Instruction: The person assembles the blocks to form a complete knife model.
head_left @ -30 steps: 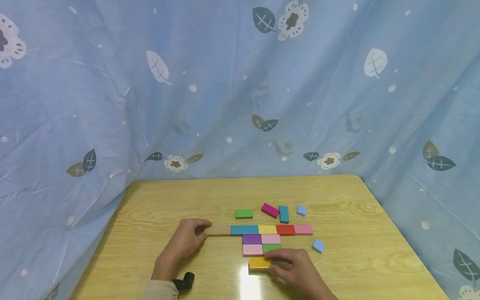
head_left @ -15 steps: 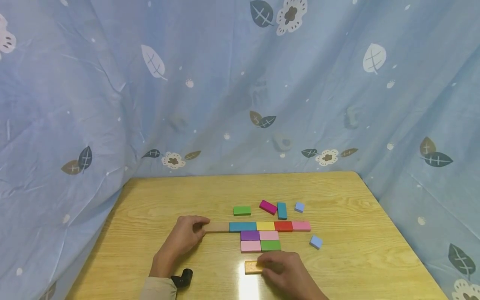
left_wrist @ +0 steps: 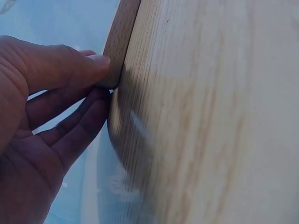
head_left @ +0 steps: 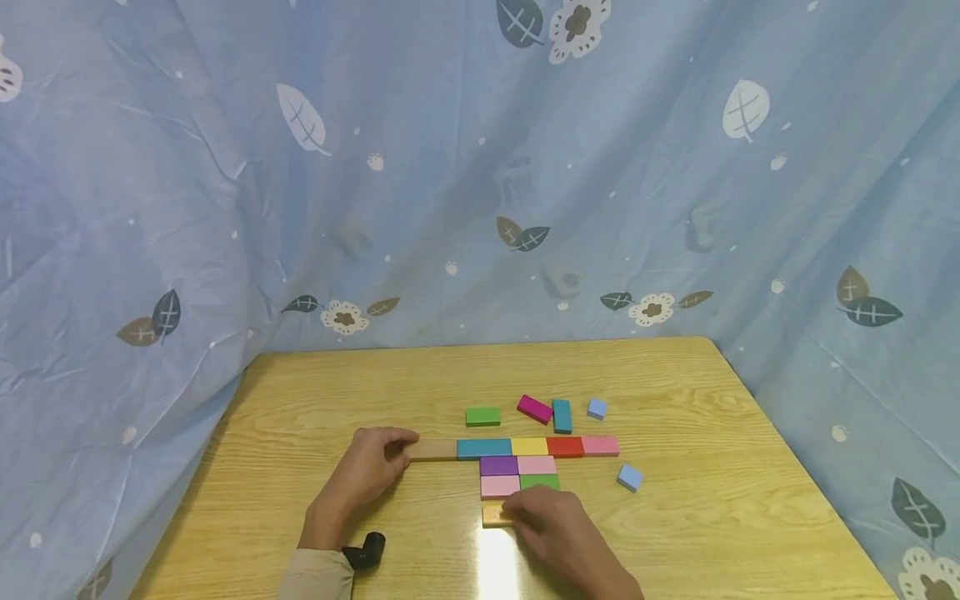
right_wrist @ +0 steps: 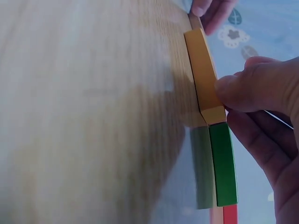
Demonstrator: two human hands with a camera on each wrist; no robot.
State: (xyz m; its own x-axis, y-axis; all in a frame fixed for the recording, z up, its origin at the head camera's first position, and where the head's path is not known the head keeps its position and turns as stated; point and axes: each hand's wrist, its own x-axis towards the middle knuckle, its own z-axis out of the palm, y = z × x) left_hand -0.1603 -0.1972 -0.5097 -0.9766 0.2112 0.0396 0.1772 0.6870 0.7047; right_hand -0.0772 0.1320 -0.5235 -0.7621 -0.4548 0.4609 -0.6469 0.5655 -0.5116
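Observation:
In the head view my left hand [head_left: 366,468] pinches the left end of a plain wooden block [head_left: 437,450]. In the left wrist view the thumb lies on that block's [left_wrist: 120,39] near face, with fingers behind it. My right hand [head_left: 557,529] pinches an orange block [head_left: 493,516] just below a light pink block [head_left: 499,486] and a green block [head_left: 540,482]. In the right wrist view the orange block [right_wrist: 203,70] is slightly tilted beside the green one [right_wrist: 224,163]. Above those lie a purple block [head_left: 498,466] and another pink one [head_left: 536,465].
The row continues right with blue [head_left: 483,448], yellow [head_left: 529,447], red [head_left: 565,447] and pink [head_left: 601,446] blocks. Behind it lie loose green [head_left: 482,417], magenta [head_left: 535,408] and teal [head_left: 562,416] blocks. Two small light-blue blocks, one nearer [head_left: 629,477], lie right. A curtain [head_left: 480,167] backs the table.
My right hand first draws the orange block back toward me, then brings it forward and slightly left, close to the pink and green blocks. My left hand keeps its place on the wooden block.

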